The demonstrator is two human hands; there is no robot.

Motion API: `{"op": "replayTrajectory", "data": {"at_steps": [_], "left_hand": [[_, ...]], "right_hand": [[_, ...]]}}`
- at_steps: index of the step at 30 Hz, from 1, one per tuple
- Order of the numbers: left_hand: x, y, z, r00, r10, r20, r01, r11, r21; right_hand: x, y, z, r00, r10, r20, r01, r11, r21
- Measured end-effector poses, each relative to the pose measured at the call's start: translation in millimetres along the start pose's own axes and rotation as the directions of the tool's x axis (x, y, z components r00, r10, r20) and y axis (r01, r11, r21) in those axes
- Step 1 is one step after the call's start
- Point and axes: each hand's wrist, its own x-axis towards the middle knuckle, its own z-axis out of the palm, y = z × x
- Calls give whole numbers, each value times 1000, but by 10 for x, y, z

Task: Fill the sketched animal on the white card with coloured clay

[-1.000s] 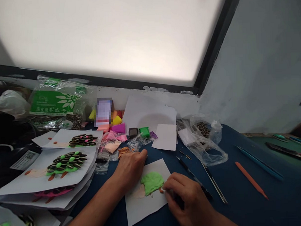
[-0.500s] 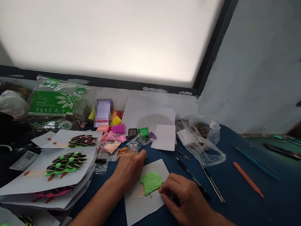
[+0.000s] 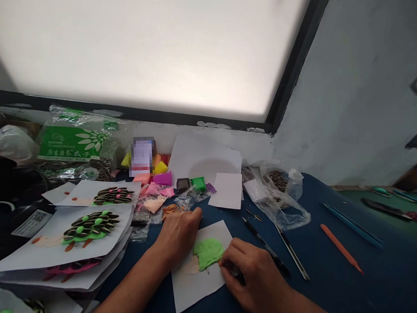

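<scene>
Head view: lumpy, dome-shaped green clay (image 3: 209, 253) lies on a white rectangular paper sheet (image 3: 196, 294), whose long axis slants away rightward, between left hand (image 3: 182, 229) and right hand (image 3: 251, 269), fingers curled, grip impossible to tell.

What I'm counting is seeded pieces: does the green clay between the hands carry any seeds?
No, the green clay shows only a plain, slightly uneven green surface.

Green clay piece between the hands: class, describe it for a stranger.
On the blue tabletop, a white sheet lies between the left hand and right hand. The green clay piece on it shows no seeds, unlike seed-studded shapes on the paper stack.
</scene>
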Motion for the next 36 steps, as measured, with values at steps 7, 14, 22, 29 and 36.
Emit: {"op": "replayTrajectory", "data": {"at_steps": [7, 14, 22, 29, 36], "left_hand": [[-27, 41, -108, 997, -76, 9, 76, 996, -44], [-82, 102, -271, 981, -177, 83, 180, 983, -33], [-109, 110, -400, 981, -134, 141, 146, 986, -76], [-80, 52, -335, 986, -160, 38, 157, 845, -511], [-62, 94, -364, 960, -20, 278, 268, 337, -903]], "right_hand": [[26, -34, -119, 996, 53, 73, -48, 996, -69], [61, 61, -145, 996, 54, 73, -39, 981, -192], [100, 141, -144, 998, 48, 38, -40, 979, -201], [108, 101, -247, 998, 53, -34, -57, 991, -118], [142, 60, -309, 984, 58, -170, -13, 968, 250]]}}
